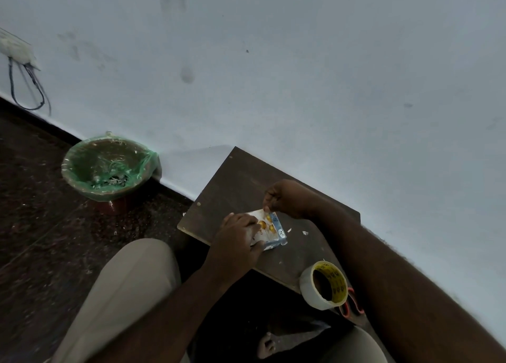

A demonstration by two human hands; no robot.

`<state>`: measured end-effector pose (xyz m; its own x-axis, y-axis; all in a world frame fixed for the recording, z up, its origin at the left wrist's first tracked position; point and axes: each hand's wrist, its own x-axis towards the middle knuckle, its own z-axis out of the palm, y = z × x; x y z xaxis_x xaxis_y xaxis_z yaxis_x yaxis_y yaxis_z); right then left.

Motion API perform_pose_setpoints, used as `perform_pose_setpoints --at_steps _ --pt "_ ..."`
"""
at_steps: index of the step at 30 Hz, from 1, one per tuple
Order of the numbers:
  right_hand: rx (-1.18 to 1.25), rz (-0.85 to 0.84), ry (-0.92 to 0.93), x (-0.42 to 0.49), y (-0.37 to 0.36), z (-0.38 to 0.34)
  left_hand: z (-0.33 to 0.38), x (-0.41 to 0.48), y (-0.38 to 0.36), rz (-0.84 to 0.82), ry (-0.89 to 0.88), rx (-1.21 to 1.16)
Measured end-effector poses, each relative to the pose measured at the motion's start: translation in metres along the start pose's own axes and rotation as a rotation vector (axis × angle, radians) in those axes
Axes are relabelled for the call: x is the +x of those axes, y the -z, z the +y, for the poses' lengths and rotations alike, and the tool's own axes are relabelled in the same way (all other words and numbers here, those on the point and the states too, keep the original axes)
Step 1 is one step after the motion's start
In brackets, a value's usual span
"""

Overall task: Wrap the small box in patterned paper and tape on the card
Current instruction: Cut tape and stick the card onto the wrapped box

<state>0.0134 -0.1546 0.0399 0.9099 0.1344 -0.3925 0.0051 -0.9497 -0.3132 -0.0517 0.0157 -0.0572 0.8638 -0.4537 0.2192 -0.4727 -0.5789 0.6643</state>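
At nine o'clock of the desk [241, 176], on the floor, a bin [109, 168] lined with green plastic is seen. At the desk's centre the small box [269, 229] is pressed down by the left hand [238, 236], fingers closed over it; its far edge is pinched by the right hand [284, 198]. At five o'clock a tape roll [324, 284] is stood on edge.

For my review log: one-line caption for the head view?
Both hands, left hand and right hand, fold patterned paper around the small box on a dark board, tape roll nearby.
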Motion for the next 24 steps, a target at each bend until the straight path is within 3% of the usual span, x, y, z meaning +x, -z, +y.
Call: perform_pose_setpoints --at_steps 13,24 --pt "-0.235 -0.041 -0.010 0.015 -0.007 -0.016 -0.006 0.001 -0.008 0.066 -0.045 -0.004" --pt "-0.279 -0.149 -0.069 0.031 -0.004 -0.017 -0.009 0.002 -0.009 0.075 -0.072 0.048"
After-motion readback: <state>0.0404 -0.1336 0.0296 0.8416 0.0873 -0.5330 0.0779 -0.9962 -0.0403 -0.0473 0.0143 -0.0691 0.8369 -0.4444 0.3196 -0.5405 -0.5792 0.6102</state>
